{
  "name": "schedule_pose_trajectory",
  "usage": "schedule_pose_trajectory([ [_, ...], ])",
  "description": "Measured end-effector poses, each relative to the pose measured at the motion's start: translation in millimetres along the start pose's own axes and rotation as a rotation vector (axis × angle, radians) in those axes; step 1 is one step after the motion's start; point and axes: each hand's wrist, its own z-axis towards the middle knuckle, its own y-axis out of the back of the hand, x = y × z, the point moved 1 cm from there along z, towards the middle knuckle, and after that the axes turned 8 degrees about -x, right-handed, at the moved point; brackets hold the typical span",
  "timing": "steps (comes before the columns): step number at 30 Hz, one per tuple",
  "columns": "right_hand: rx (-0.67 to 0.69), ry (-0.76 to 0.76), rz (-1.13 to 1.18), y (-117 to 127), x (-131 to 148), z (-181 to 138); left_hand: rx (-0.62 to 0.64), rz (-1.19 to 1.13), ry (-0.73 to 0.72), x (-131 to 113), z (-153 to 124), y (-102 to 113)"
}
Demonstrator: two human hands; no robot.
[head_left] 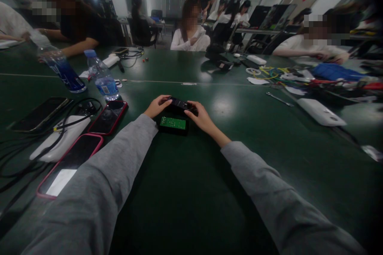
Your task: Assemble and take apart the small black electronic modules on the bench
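Note:
Between my two hands is a black plastic casing part (pixel 178 104), tilted a little above the green tabletop (pixel 185 191). My left hand (pixel 159 105) grips its left end, thumb on the near side. At its right end my right hand (pixel 198 115) closes with thumb and fingers. Just in front, nearer to me, a green circuit board (pixel 173 122) sits face up in a black tray-like shell (pixel 182 131). The inner side of the held casing is too dark to make out.
Left stand two plastic bottles (pixel 104 81) (pixel 67 71), several phones (pixel 109 117), a white power bank (pixel 60 137) and cables. Right lie a wrench (pixel 279 99), a white device (pixel 321 112) and tangled wires (pixel 278 73). Other people sit across and around the table.

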Motion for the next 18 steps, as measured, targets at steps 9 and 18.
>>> schedule_pose_trajectory([
  [9, -0.027, -0.014, 0.040, 0.5, 0.0, 2.1, 0.011, -0.003, 0.011, -0.8, 0.0, 0.3],
  [18, -0.013, -0.050, 0.022, 3.0, 3.1, 0.1, 0.030, -0.020, 0.024, 2.1, 1.6, 1.6],
])
